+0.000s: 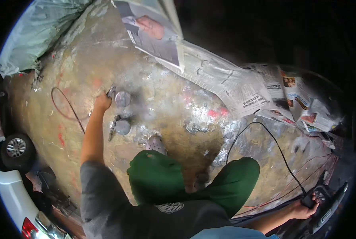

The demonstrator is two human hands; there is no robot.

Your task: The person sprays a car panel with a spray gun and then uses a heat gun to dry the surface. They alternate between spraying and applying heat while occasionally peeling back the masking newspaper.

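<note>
My left hand reaches out low over the floor, closed around the handle of a spray gun with a round grey cup. A thin hose loops on the floor beside that hand. Closer to me lies a second spray gun with its own round cup. Far out at the lower right, my right hand is closed on a black corded object, beside a dark flat panel with a pale label. Shadow hides the exact kind of that object.
Newspaper sheets cover a long shape at the upper right. A black cable arcs across the stained floor. At left stand a loose-looking wheel and a white car. Greenish sheeting hangs at the upper left.
</note>
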